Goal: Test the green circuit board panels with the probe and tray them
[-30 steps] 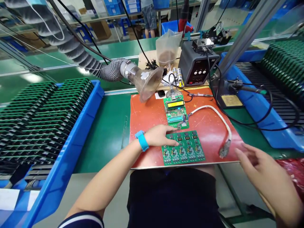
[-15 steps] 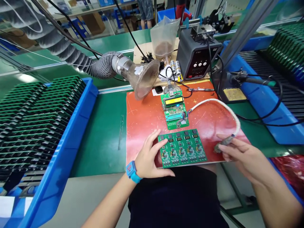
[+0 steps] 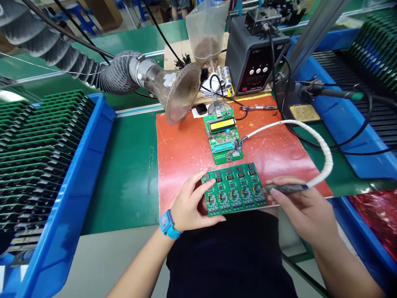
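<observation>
A green circuit board (image 3: 234, 190) with several small digit displays lies at the front edge of the red mat. My left hand (image 3: 192, 203) is closed on its left end, thumb along the near edge and fingers over the top left. In my right hand (image 3: 300, 207) is a pin probe (image 3: 283, 188) on a white wrapped cable (image 3: 324, 153). Thin pins at its tip point left and reach the board's right edge; whether they touch it I cannot tell. Behind lies a programmer board (image 3: 225, 136) with a lit yellow screen and a teal socket, joined to the cable.
Blue bins (image 3: 77, 182) of stacked boards stand at left and right. A fume extraction funnel (image 3: 182, 95) hangs over the red mat (image 3: 176, 145). At the back are a soldering station (image 3: 257, 58), a plastic bag (image 3: 206, 37) and tweezers (image 3: 259, 108). A soldering iron (image 3: 335, 93) rests at right.
My right hand has moved left and turned the probe, so its pins now face the board's right edge. My left hand keeps its hold. The view has shifted slightly.
</observation>
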A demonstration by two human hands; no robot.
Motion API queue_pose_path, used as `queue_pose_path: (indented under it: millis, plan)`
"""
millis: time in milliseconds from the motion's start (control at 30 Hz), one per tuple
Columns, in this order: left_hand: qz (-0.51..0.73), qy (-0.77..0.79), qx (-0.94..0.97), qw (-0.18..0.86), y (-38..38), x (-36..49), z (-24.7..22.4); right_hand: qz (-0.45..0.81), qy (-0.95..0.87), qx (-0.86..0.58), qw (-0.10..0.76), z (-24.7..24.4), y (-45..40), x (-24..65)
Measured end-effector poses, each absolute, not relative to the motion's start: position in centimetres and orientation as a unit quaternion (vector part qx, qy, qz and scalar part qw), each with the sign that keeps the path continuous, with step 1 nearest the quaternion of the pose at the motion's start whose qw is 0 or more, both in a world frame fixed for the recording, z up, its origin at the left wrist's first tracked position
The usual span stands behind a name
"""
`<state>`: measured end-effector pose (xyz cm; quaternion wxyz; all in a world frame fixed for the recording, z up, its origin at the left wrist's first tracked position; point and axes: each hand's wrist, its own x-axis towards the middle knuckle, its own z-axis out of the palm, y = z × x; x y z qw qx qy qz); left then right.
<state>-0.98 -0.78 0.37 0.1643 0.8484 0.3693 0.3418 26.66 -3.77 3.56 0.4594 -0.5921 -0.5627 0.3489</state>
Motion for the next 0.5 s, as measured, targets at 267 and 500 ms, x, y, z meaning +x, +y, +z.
queue_pose_path:
  millis: [267, 500]
  plan:
    - [0.342, 0.371, 0.848, 0.162, -0.77, -0.88, 0.38, 0.263, -0.639, -0.590, 0.419, 3.25, -4.21, 26.67]
    - [0.342, 0.374, 0.845, 0.173, -0.82, -0.86, 0.54, 0.195, -0.681, -0.579, 0.403, 2.79, -3.89, 26.33]
